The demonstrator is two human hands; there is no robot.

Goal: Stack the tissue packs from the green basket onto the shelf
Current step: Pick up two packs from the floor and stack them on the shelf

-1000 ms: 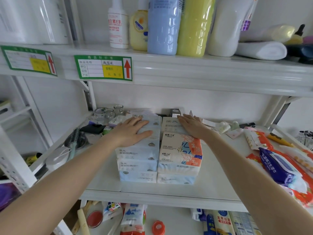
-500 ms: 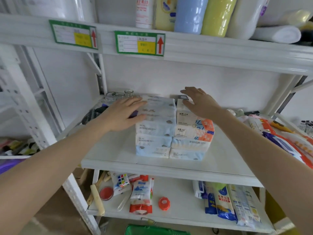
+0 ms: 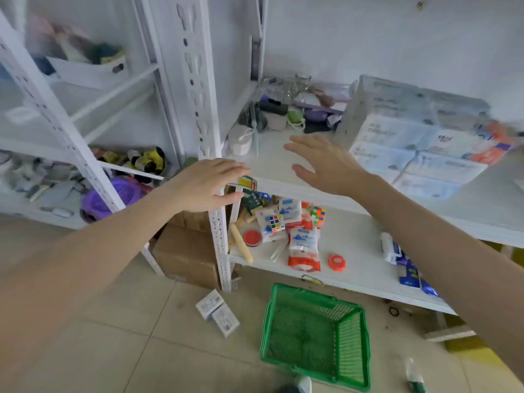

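A: Where do the tissue packs (image 3: 416,143) sit right now?

B: On the middle shelf (image 3: 272,163), toward the right of the view, built up in two side-by-side columns pushed close together. That part of the picture is blurred, so I can't count the layers with confidence. Packed tight like that, each column braces the other, which I'd say is why they are set flush rather than spread out.

A: And the hands?

B: Both are empty, fingers spread and relaxed. The left hand (image 3: 207,185) hovers in front of the shelf's front left corner post; the right hand (image 3: 326,163) hangs over the bare part of the shelf, well apart from the stack. Neither touches a pack.

A: What about the green basket (image 3: 317,333)?

B: It stands on the floor below the lower shelf, open side up, and I see only its mesh bottom, nothing inside. Judging by that, the stacking looks done, or very nearly.

A: Anything loose nearby?

B: Two small white boxes (image 3: 217,312) lie on the floor tiles just left of the basket; I can't tell what they hold. A cardboard box (image 3: 187,251) sits beside the post, closed. The lower shelf carries puzzle cubes (image 3: 276,224), packets and red lids (image 3: 336,262), unrelated to the task.
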